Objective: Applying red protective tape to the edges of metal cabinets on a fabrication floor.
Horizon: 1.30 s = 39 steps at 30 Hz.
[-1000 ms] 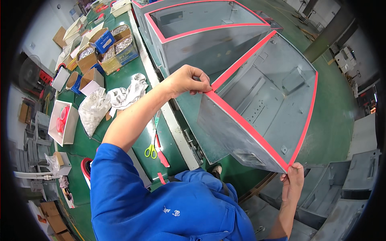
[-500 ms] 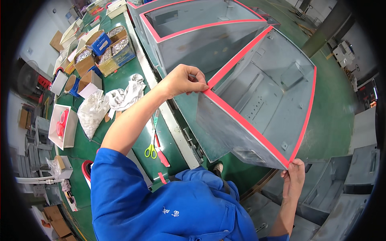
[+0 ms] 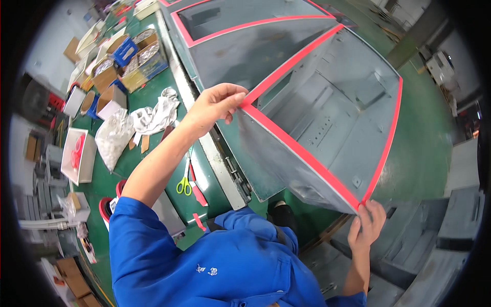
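A grey metal cabinet shell (image 3: 327, 123), its open side facing up, has red tape (image 3: 302, 146) along its rim. At its near left corner, my left hand (image 3: 217, 105) is closed, thumb and forefinger pinching the red tape. My right hand (image 3: 367, 227) is at the near right corner, fingertips closed on the tape where two strips meet; its thumb is below the rim. Touching the far left side of this shell stands a second grey shell (image 3: 245, 56), also edged in red tape.
The green workbench (image 3: 215, 189) on the left carries yellow-green scissors (image 3: 184, 186), a bag of white pieces (image 3: 113, 137), white cloth (image 3: 157, 113), boxes of small parts (image 3: 148, 53) and a white bin (image 3: 79, 156) with red tape rolls. More grey shells (image 3: 424, 230) lie at lower right.
The view has shifted slightly, so the shells and bench appear a little further left. My right fingers have shifted up over the corner; my left hand stays at its corner.
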Each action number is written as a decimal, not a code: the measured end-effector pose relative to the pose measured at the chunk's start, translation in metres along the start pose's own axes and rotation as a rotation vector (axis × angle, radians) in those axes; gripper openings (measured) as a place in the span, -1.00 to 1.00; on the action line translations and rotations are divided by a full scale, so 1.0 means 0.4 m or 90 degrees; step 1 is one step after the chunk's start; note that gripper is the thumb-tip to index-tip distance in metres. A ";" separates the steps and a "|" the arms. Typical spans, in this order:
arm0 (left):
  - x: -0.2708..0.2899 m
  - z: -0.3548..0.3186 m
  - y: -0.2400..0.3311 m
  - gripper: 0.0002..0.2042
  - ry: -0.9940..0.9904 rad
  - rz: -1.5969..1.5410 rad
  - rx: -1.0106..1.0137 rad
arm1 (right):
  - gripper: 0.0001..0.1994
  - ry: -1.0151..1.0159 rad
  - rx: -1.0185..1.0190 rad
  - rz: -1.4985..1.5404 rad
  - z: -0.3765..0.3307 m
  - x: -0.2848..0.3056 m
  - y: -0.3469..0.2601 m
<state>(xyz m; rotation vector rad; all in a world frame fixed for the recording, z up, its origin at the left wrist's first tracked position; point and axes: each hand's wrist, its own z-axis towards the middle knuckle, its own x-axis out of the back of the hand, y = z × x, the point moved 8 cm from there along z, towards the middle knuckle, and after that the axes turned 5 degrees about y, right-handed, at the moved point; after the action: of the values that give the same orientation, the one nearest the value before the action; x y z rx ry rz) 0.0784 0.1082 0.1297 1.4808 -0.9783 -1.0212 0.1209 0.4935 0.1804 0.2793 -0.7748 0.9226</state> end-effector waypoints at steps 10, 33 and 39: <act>-0.003 -0.016 -0.036 -0.85 0.208 -0.118 -0.009 | -0.84 0.027 0.331 0.293 0.033 -0.023 0.056; -0.013 -0.099 -0.054 -0.79 0.520 0.046 -0.120 | -0.80 -0.038 0.600 0.587 0.072 -0.042 0.111; -0.069 -0.206 -0.015 -0.71 0.701 0.173 -0.258 | -0.66 -0.412 0.146 0.867 0.254 -0.142 0.110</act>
<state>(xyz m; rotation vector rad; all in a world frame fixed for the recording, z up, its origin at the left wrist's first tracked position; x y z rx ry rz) 0.1486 0.1595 0.1344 1.2358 -0.1385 -0.0911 0.0164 0.4313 0.2073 0.2300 -1.4997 2.2746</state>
